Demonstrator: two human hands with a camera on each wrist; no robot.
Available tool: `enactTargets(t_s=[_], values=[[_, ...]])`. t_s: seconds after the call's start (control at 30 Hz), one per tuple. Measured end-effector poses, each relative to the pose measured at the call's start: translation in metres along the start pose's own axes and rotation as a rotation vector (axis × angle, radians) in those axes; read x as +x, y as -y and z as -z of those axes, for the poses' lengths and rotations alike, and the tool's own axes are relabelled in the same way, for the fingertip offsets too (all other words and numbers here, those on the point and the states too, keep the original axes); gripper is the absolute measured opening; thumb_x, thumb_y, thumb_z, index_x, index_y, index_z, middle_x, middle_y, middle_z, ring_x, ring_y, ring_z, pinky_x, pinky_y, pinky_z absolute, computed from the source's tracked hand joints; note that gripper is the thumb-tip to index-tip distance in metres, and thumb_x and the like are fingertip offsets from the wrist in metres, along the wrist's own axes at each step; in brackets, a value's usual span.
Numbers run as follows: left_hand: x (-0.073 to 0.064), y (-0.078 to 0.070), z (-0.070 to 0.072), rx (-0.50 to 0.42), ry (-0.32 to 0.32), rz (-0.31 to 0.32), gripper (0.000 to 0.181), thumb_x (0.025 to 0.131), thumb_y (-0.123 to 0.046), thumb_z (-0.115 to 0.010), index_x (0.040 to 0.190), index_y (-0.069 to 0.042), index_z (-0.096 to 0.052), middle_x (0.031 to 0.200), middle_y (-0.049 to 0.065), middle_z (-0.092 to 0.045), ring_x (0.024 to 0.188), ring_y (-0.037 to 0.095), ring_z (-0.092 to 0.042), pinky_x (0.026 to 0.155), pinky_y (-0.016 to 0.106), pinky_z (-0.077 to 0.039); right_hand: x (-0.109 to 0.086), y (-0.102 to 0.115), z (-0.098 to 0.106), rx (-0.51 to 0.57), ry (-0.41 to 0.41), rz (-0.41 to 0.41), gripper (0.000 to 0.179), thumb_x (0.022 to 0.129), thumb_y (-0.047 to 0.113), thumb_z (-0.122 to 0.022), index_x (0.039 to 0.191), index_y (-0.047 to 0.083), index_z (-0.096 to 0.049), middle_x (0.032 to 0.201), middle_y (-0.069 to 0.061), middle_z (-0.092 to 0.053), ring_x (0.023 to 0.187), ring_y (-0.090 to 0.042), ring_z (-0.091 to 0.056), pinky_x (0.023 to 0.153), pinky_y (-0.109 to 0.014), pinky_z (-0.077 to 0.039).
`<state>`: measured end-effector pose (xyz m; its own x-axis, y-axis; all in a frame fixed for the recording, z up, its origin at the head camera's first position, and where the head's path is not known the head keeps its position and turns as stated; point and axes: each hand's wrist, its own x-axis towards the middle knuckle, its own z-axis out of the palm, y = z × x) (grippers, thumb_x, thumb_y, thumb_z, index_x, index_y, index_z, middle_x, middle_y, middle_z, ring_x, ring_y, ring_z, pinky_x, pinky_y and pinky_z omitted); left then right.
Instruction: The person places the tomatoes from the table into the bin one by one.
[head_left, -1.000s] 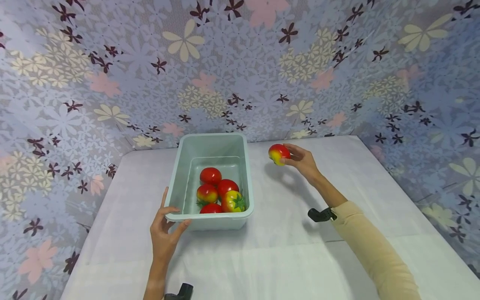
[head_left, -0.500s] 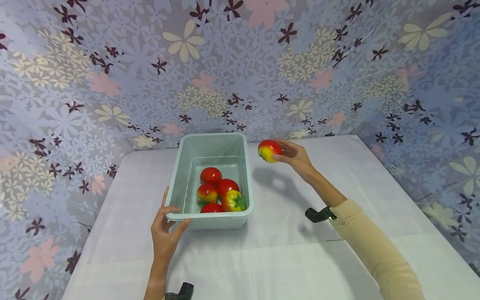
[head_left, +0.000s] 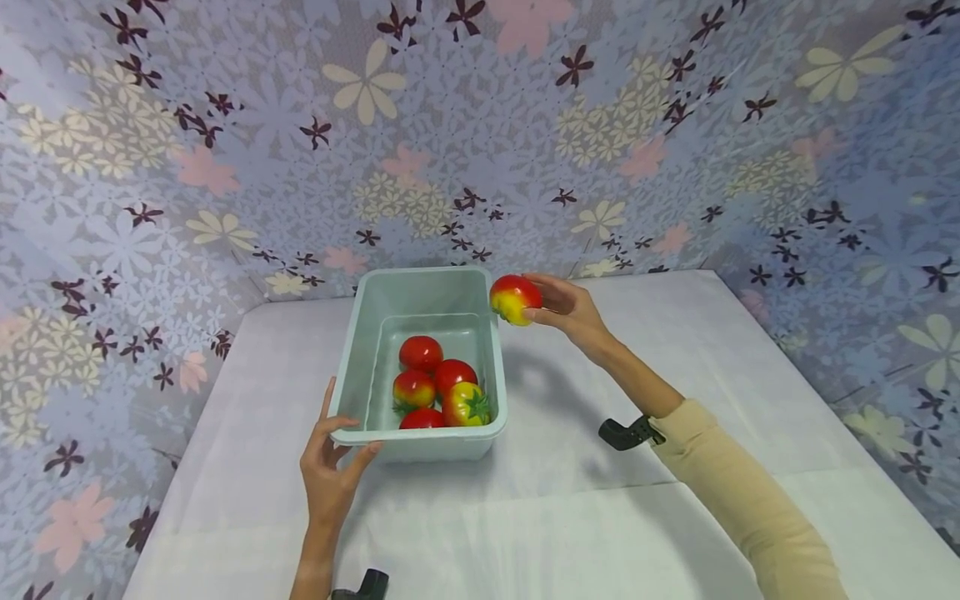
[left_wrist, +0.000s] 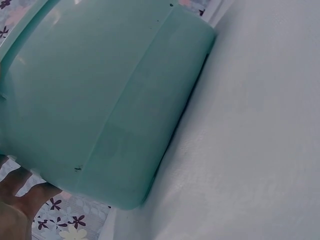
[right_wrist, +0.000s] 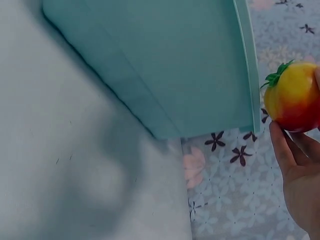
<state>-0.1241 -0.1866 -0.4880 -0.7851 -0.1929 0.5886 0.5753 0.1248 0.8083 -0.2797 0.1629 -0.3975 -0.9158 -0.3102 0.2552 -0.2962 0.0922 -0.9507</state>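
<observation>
Staged tabletop booth, floral backdrop (head_left: 480,125), white table (head_left: 570,517)

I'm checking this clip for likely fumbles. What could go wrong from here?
The tomato is held only at the fingertips of the right hand, right at the bin rim; it may slip and roll off across the table. Dropped in, it could bounce off the tomatoes clustered at the near end.

Red-yellow tomato (head_left: 514,299), raised beside tub rim (head_left: 498,350)
</observation>
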Motion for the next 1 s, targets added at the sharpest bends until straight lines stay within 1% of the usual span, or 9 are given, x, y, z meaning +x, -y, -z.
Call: enactTargets(t_s=[0.07, 0.13, 0.2, 0.33, 0.5, 0.67, 0.87, 0.93, 1.0], values=[[0.001, 0.001, -0.001, -0.015, 0.0, -0.031, 0.042, 0.065, 0.024, -0.073, 0.102, 0.015, -0.054, 0.155, 0.022, -0.034, 0.138, 0.021, -0.042, 0.089, 0.02, -0.052, 0.001, 0.003, -0.003, 0.008, 0.009, 0.017, 0.054, 0.09, 0.007, -0.068, 0.141, 0.005, -0.05, 0.137, -0.017, -0.057, 0.114, -0.017, -0.062, 0.093, -0.026, -0.053], [0.001, 0.001, -0.002, -0.017, -0.004, -0.04, 0.041, 0.064, 0.023, -0.073, 0.1, 0.014, -0.055, 0.154, 0.022, -0.034, 0.137, 0.021, -0.043, 0.088, 0.02, -0.053, 0.002, 0.005, -0.005, 0.006, 0.019, 0.025, 0.054, 0.09, 0.007, -0.068, 0.141, 0.005, -0.049, 0.136, -0.017, -0.058, 0.113, -0.017, -0.062, 0.093, -0.027, -0.053], [0.001, 0.0, -0.002, -0.02, -0.008, -0.032, 0.04, 0.064, 0.023, -0.074, 0.099, 0.012, -0.056, 0.155, 0.02, -0.035, 0.137, 0.02, -0.044, 0.086, 0.019, -0.053, 0.003, 0.006, -0.008, 0.004, 0.025, 0.028, 0.055, 0.09, 0.008, -0.068, 0.141, 0.005, -0.049, 0.135, -0.016, -0.058, 0.113, -0.016, -0.062, 0.092, -0.027, -0.053], [0.001, -0.002, -0.004, -0.007, -0.008, -0.027, 0.038, 0.065, 0.022, -0.074, 0.096, 0.009, -0.057, 0.154, 0.021, -0.035, 0.136, 0.02, -0.046, 0.083, 0.018, -0.054, 0.008, 0.009, -0.014, 0.008, 0.031, 0.033, 0.055, 0.089, 0.009, -0.07, 0.14, 0.005, -0.05, 0.134, -0.017, -0.059, 0.112, -0.018, -0.063, 0.091, -0.028, -0.054], [0.001, -0.002, -0.004, 0.007, -0.007, -0.013, 0.037, 0.065, 0.022, -0.074, 0.096, 0.01, -0.056, 0.154, 0.018, -0.037, 0.135, 0.018, -0.046, 0.082, 0.017, -0.054, 0.015, 0.01, -0.023, -0.039, 0.043, 0.065, 0.054, 0.089, 0.009, -0.069, 0.139, 0.006, -0.051, 0.134, -0.017, -0.059, 0.115, -0.023, -0.062, 0.097, -0.032, -0.052], [0.001, 0.001, -0.003, 0.016, 0.014, -0.002, 0.037, 0.066, 0.021, -0.074, 0.097, 0.01, -0.056, 0.156, 0.017, -0.035, 0.136, 0.019, -0.045, 0.082, 0.017, -0.054, 0.021, 0.007, -0.035, -0.083, 0.047, 0.116, 0.054, 0.088, 0.002, -0.069, 0.138, 0.002, -0.051, 0.134, -0.02, -0.059, 0.12, -0.03, -0.058, 0.105, -0.042, -0.045], [-0.002, 0.002, 0.002, 0.036, 0.022, 0.003, 0.039, 0.065, 0.021, -0.074, 0.098, 0.008, -0.057, 0.156, 0.015, -0.034, 0.137, 0.018, -0.044, 0.084, 0.017, -0.053, 0.029, 0.002, -0.05, -0.122, 0.068, 0.126, 0.056, 0.087, -0.003, -0.068, 0.139, -0.001, -0.049, 0.138, -0.022, -0.055, 0.126, -0.036, -0.053, 0.109, -0.049, -0.04], [-0.001, 0.002, 0.002, 0.036, 0.028, 0.006, 0.04, 0.066, 0.021, -0.074, 0.099, 0.008, -0.057, 0.157, 0.014, -0.034, 0.138, 0.018, -0.043, 0.085, 0.018, -0.053, 0.03, 0.005, -0.054, -0.138, 0.07, 0.135, 0.057, 0.086, -0.005, -0.069, 0.139, -0.003, -0.048, 0.138, -0.023, -0.055, 0.127, -0.038, -0.052, 0.109, -0.05, -0.039], [0.0, 0.002, 0.002, 0.034, 0.032, 0.007, 0.04, 0.066, 0.021, -0.075, 0.099, 0.009, -0.057, 0.157, 0.014, -0.034, 0.138, 0.019, -0.043, 0.086, 0.019, -0.053, 0.029, 0.013, -0.057, -0.155, 0.07, 0.147, 0.056, 0.085, -0.006, -0.069, 0.137, -0.006, -0.049, 0.138, -0.025, -0.054, 0.127, -0.039, -0.052, 0.109, -0.051, -0.039]])
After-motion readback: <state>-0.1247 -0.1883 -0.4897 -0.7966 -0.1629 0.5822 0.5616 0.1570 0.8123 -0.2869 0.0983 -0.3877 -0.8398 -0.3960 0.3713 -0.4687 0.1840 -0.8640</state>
